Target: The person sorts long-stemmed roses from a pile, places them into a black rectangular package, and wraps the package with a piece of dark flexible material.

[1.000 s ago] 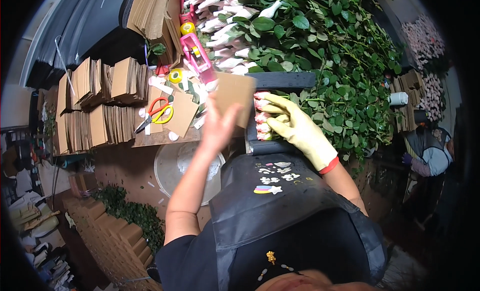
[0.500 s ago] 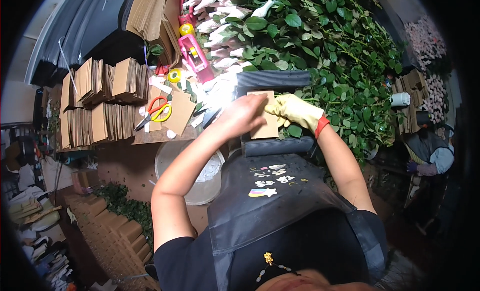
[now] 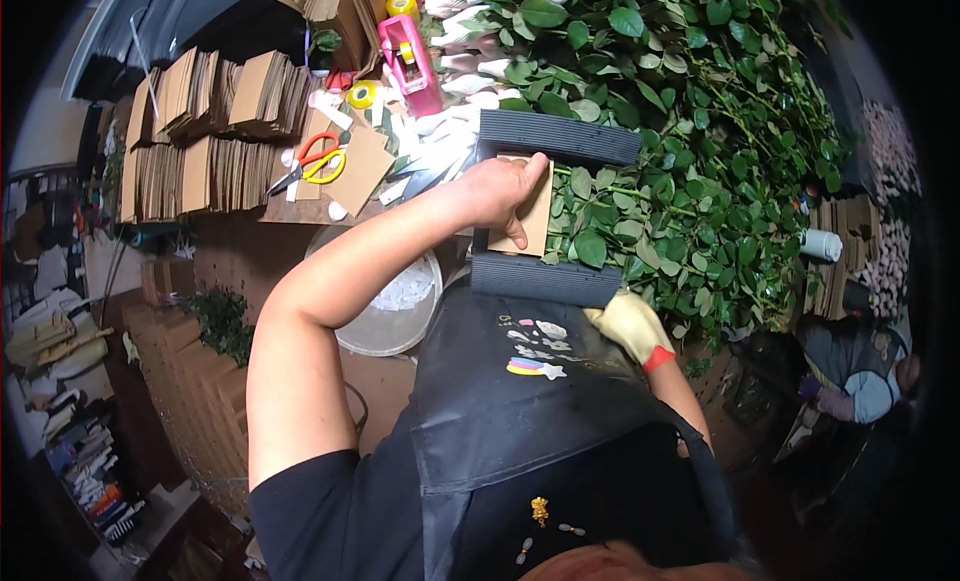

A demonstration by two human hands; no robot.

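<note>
My bare left hand (image 3: 505,191) presses on a tan cardboard piece (image 3: 535,221), its fingers bent over it, lying on rose stems with green leaves (image 3: 600,216). Two dark ribbed bars, an upper one (image 3: 560,136) and a lower one (image 3: 545,279), flank the bundle. At the right end of the lower bar is my right hand (image 3: 628,326) in a pale yellow glove with a red cuff; its fingertips are hidden. The flower heads are hidden under the cardboard.
Cardboard stacks (image 3: 250,96), orange-and-yellow scissors (image 3: 320,161), a pink tape dispenser (image 3: 410,66) and white-sleeved blooms (image 3: 465,86) cover the bench. A round bin (image 3: 390,316) stands below. A co-worker (image 3: 865,381) is at right.
The cardboard went from the air onto the bundle between the bars. My right hand left the cardboard and moved down to the lower bar. The whole view shifted somewhat.
</note>
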